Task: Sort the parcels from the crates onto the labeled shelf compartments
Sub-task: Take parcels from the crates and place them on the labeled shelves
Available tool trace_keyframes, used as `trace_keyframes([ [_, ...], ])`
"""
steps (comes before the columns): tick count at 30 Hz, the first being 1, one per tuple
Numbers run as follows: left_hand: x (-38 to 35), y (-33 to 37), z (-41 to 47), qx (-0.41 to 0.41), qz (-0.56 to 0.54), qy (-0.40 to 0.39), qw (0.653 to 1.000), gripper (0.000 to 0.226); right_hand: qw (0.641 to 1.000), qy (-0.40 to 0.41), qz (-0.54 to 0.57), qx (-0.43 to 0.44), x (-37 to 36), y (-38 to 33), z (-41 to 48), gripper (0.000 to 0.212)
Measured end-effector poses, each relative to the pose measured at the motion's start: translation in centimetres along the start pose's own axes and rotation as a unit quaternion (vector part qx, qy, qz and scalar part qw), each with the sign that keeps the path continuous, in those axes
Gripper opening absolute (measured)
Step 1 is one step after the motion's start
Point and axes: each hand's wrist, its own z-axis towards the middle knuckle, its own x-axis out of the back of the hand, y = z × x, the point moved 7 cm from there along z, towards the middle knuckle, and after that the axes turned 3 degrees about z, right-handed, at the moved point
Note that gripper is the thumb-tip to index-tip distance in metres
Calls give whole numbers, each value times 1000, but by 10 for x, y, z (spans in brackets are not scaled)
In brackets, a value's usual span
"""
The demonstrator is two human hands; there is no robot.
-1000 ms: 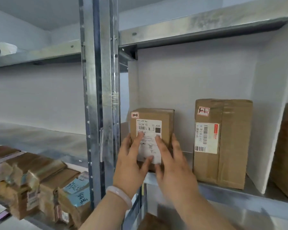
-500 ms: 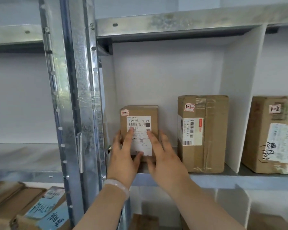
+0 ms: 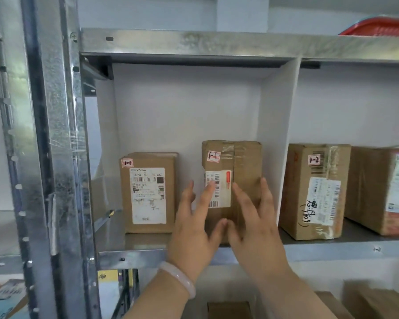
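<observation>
Two brown parcels tagged 1-1 stand upright in the left shelf compartment: a shorter one (image 3: 149, 194) at the left and a taller taped one (image 3: 236, 162) at the right. My left hand (image 3: 195, 229) and right hand (image 3: 255, 224) are both spread with straight fingers over the front of the taller parcel. The left fingertips lie on its white barcode label, and the right fingers lie against its right front. Neither hand touches the shorter parcel.
A white divider (image 3: 278, 139) separates this compartment from the one on the right, where two parcels tagged 1-2 (image 3: 316, 192) (image 3: 382, 192) stand. A steel upright (image 3: 53, 157) runs down the left. More parcels lie below (image 3: 373, 302), and a red tray (image 3: 378, 26) sits on the top shelf.
Both hands left the shorter parcel, which now stands alone on the shelf, and moved right onto the taller parcel. The view shifted to the right and up.
</observation>
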Motion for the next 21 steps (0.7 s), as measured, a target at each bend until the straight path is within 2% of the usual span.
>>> trace_keyframes([
  [2,-11,0,3,-2,2,-19,1000,91,999,-35,0,-14,-7,9,1,77],
  [7,-20,-11,16,31,36,-44,998,90,996,-83,19,-31,-22,19,10,75],
  [10,-24,-21,19,62,43,-51,996,87,994,-104,17,-30,-30,21,13,76],
  [14,-26,-23,21,64,41,-44,996,85,992,-119,24,-31,-33,23,16,77],
  [17,-24,-22,16,64,31,-36,997,86,994,-108,26,-13,-26,18,7,80],
  [21,-10,-12,14,61,55,31,996,84,997,-27,15,75,10,2,-6,76],
])
